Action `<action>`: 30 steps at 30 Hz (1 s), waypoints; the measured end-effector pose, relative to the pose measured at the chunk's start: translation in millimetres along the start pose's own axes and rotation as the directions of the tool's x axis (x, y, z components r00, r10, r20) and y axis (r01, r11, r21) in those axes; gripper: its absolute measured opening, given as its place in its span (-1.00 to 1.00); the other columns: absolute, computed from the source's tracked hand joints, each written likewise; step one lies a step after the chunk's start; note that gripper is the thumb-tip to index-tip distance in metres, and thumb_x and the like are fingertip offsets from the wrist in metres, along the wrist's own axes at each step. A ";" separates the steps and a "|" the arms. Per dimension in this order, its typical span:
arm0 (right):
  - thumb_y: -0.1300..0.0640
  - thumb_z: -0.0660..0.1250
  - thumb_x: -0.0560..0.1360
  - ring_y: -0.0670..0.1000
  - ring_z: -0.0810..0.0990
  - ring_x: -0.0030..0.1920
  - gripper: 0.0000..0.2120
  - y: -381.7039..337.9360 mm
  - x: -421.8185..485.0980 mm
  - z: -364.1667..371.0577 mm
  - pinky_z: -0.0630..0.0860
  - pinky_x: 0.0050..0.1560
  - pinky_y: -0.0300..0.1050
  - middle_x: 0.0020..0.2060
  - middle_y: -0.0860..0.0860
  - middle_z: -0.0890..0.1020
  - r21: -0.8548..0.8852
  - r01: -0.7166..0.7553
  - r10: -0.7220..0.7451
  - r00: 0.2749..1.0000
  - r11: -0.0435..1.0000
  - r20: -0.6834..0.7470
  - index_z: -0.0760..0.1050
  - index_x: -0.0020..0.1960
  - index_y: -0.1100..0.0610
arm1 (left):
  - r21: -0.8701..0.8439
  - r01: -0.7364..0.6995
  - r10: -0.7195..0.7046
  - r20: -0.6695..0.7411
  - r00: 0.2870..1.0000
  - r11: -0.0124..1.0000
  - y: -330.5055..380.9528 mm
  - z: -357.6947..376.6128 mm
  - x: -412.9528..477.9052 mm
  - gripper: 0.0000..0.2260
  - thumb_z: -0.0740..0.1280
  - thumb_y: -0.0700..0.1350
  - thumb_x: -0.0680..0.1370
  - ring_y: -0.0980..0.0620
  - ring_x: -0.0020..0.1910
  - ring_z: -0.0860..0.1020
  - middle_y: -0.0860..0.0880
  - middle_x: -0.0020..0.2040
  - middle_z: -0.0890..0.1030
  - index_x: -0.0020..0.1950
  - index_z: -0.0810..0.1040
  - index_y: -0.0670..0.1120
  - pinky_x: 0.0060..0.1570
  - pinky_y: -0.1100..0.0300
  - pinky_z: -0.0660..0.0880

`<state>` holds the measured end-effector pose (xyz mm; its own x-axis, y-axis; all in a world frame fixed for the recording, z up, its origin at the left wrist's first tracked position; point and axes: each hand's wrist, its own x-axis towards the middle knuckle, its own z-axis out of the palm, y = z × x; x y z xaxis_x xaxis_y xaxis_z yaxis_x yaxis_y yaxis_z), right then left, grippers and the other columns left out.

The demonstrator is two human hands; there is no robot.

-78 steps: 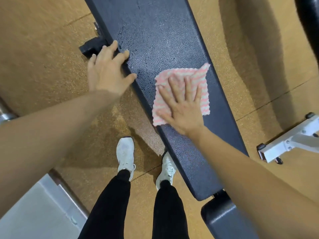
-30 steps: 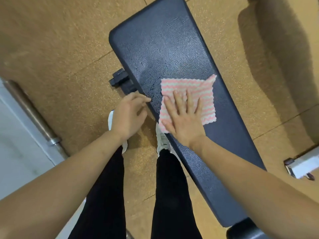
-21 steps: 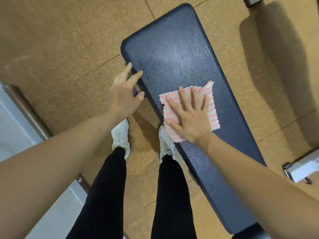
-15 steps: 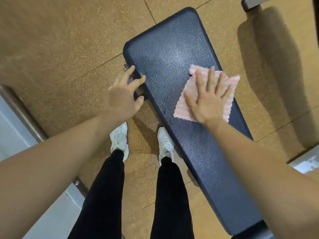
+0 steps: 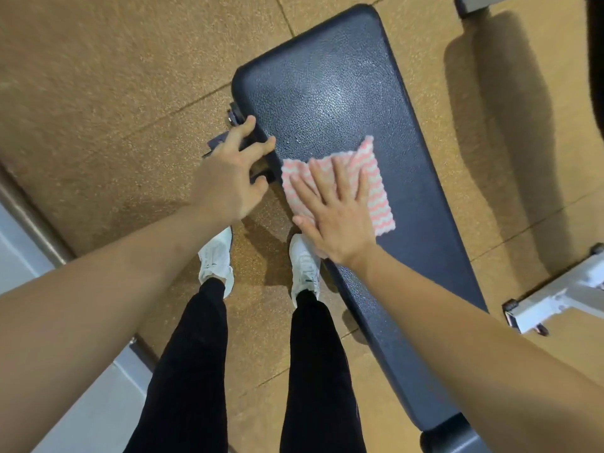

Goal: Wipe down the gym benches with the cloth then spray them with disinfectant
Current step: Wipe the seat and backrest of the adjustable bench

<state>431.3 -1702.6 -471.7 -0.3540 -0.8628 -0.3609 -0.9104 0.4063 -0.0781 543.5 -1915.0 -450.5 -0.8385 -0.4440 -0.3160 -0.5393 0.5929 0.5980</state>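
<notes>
A dark blue padded gym bench [image 5: 330, 89] runs diagonally from the top centre to the lower right. A pink-and-white striped cloth [image 5: 374, 178] lies flat on its near left edge. My right hand [image 5: 333, 214] presses down on the cloth with fingers spread. My left hand [image 5: 228, 178] rests with its fingers apart on the bench's left edge, over the black frame bracket [image 5: 235, 114], and holds nothing. No spray bottle is in view.
The floor is tan speckled rubber. My legs in black trousers and white shoes [image 5: 215, 256] stand at the bench's left side. A white metal frame foot [image 5: 555, 299] lies at the right, another frame end [image 5: 474, 4] at the top right, and a metal rail [image 5: 29, 204] at the left.
My right hand has slid the cloth back from the bench's right side to its left edge. My left hand stays on the bench's left edge.
</notes>
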 end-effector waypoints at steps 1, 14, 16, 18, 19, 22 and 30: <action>-0.35 -0.01 0.63 0.27 -0.06 0.63 -0.34 9.0 6.0 -2.1 -0.05 0.48 0.48 0.65 0.00 0.04 -0.010 0.048 -0.048 0.999 0.999 -0.016 0.02 0.65 -0.12 | 0.012 0.018 -0.018 0.006 1.000 1.000 0.9 -1.0 0.0 -0.46 0.43 -0.14 0.49 -0.15 0.36 0.53 0.01 0.62 0.27 0.47 0.50 0.12 0.09 -0.13 0.61; -0.37 -0.14 0.63 0.24 -0.15 0.63 -0.33 114.9 37.7 -40.1 -0.13 0.55 0.39 0.65 0.08 -0.10 0.173 -0.454 0.457 0.889 0.874 0.024 -0.13 0.66 -0.12 | 0.044 0.168 -0.170 0.034 0.985 0.985 20.3 -7.5 -0.8 -0.47 0.36 -0.11 0.53 0.04 0.49 0.42 0.16 0.65 0.16 0.49 0.46 0.21 0.28 -0.08 0.53; -0.36 -0.11 0.63 0.25 -0.15 0.63 -0.33 104.0 23.6 -30.5 -0.12 0.53 0.42 0.65 0.08 -0.10 0.176 -0.443 0.444 0.895 0.879 0.038 -0.13 0.65 -0.13 | 0.064 0.173 -0.174 0.017 0.985 0.983 23.8 -6.3 -1.0 -0.51 0.36 -0.06 0.55 0.03 0.50 0.41 0.13 0.65 0.17 0.49 0.46 0.18 0.28 -0.06 0.51; -0.36 -0.09 0.63 0.31 -0.17 0.62 -0.33 91.4 11.8 -23.5 -0.16 0.52 0.45 0.65 0.09 -0.11 0.160 -0.413 0.410 0.911 0.897 0.050 -0.13 0.65 -0.14 | 0.066 0.186 -0.187 0.010 0.982 0.980 25.8 -5.0 -0.8 -0.53 0.36 0.01 0.58 0.03 0.50 0.41 0.12 0.65 0.17 0.49 0.46 0.18 0.27 -0.05 0.50; -0.37 -0.09 0.62 0.32 -0.17 0.61 -0.32 84.0 6.7 -21.7 -0.17 0.51 0.46 0.65 0.09 -0.11 0.142 -0.376 0.371 0.927 0.916 0.061 -0.12 0.65 -0.14 | 0.062 0.194 -0.195 0.010 0.981 0.979 26.2 -4.7 -0.6 -0.54 0.35 0.04 0.58 0.04 0.50 0.40 0.12 0.65 0.18 0.49 0.46 0.17 0.26 -0.04 0.50; -0.39 -0.11 0.61 0.35 -0.15 0.61 -0.31 55.1 -11.1 -15.4 -0.09 0.48 0.51 0.65 0.11 -0.09 0.084 -0.174 0.167 0.982 0.981 0.087 -0.12 0.65 -0.14 | 0.059 0.200 -0.200 -0.002 0.980 0.978 26.6 -3.3 1.7 -0.54 0.37 0.13 0.58 -0.01 0.51 0.40 0.12 0.63 0.21 0.48 0.48 0.14 0.28 -0.07 0.51; -0.31 -0.15 0.65 0.29 -0.19 0.61 -0.39 6.4 -49.0 4.2 -0.15 0.51 0.47 0.66 0.04 -0.08 0.059 0.061 -0.067 0.993 0.996 0.094 -0.10 0.65 -0.17 | 0.044 0.197 -0.195 -0.036 0.980 0.980 23.0 2.2 5.4 -0.53 0.45 0.08 0.54 0.02 0.49 0.42 0.09 0.62 0.26 0.44 0.52 0.10 0.30 -0.04 0.52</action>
<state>443.8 -1656.4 -458.4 -0.2707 -0.8560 -0.4405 -0.9162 0.3695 -0.1550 526.4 -1902.3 -440.1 -0.7138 -0.5752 -0.3996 -0.6965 0.5230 0.4913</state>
